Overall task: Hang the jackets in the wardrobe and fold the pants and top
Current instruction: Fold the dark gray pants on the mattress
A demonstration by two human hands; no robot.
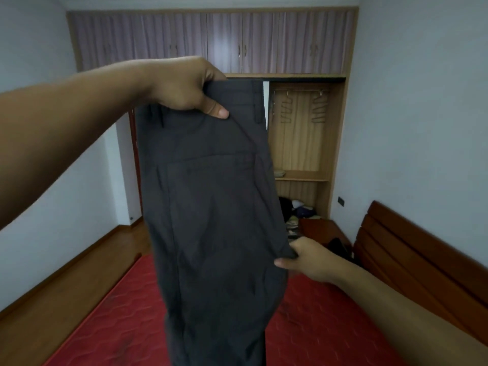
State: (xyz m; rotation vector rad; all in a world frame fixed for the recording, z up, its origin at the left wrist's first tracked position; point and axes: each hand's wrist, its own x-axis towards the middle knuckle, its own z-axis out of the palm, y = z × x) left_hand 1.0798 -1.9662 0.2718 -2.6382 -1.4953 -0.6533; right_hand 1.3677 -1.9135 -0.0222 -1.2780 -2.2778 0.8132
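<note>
Dark grey pants (211, 207) held up in the air by both grips, over the red bed (324, 328).

The left grip (184, 85) clasps the waistband at its top, thumb pressed on the near face and fingers curled behind the cloth. The right grip (309, 260), lower and to the right, pinches the pants' right edge between thumb and fingers. The pants hang waist up with a belt loop and a pocket seam showing, and the legs drop out of the bottom of the view. A dark wooden headboard (422, 260) runs along the right wall. Behind the pants stands the open wardrobe (335, 143), with hangers (317, 113) on its rail, a heap of clothes (298, 210) at its foot and closed purple cupboards (211, 40) above.
</note>
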